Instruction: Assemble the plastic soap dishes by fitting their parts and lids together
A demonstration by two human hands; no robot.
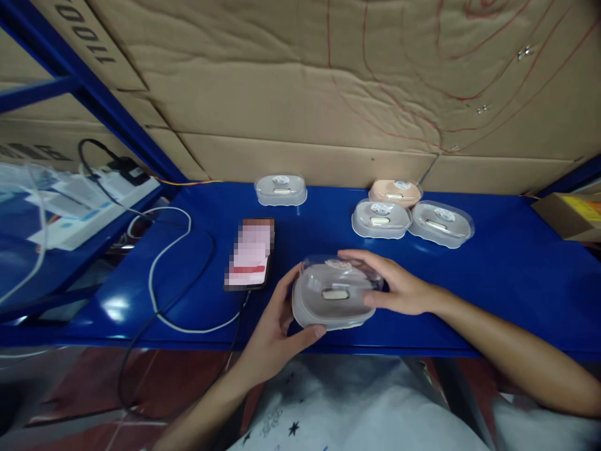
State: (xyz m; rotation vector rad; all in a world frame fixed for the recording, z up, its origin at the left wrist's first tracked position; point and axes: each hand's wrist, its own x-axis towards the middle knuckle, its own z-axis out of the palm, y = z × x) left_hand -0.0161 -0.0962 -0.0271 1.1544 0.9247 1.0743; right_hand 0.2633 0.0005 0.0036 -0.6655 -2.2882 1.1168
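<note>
Near the front edge of the blue table, a clear-lidded grey container (335, 295) is held between both hands. My left hand (280, 326) wraps its left side, with the thumb at the front corner. On the right side, my right hand (399, 285) grips it, thumb on the lid and fingers along the back. The lid carries a round label and a pale oblong piece. Behind it stand two similar grey containers (380, 219) (441, 223) and a peach one (397, 192). Another grey container (280, 190) stands at the back, further left.
A phone (250, 254) lies left of my hands, with a cable at its lower end. White and black cables (153, 282) loop across the table's left side. Power strips (94, 210) are at far left, a cardboard box (570, 216) at far right. Cardboard (282, 94) lines the back.
</note>
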